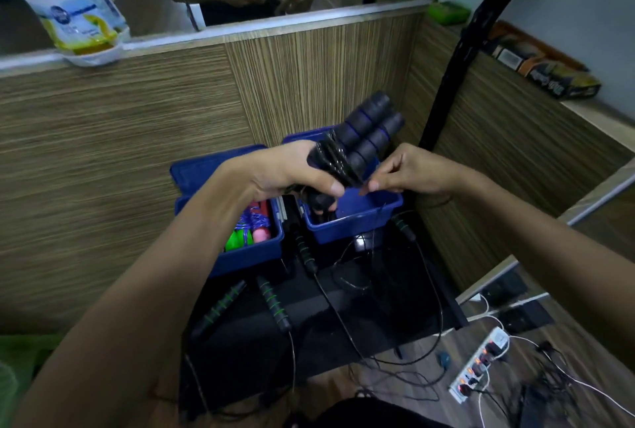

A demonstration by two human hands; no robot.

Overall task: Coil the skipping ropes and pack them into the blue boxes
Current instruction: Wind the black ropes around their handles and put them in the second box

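My left hand (pixel 292 170) grips a skipping rope bundle (pixel 364 132): two black handles with blue rings held side by side, thin black cord wound around them. My right hand (pixel 405 173) pinches the cord's end just right of the bundle. Both hands hover above the right blue box (pixel 354 225), which stands open. The left blue box (pixel 254 249) holds a pink-handled rope and green pieces. Several black ropes with green-ringed handles (pixel 275 304) lie loose on the black table (pixel 343 324) in front of the boxes.
Wood-grain partition walls close the table in at the back and right. A black pole (pixel 457 60) leans across the right side. A white power strip (pixel 481 365) with cables lies on the floor at lower right. A white packet (pixel 79 15) sits on the ledge.
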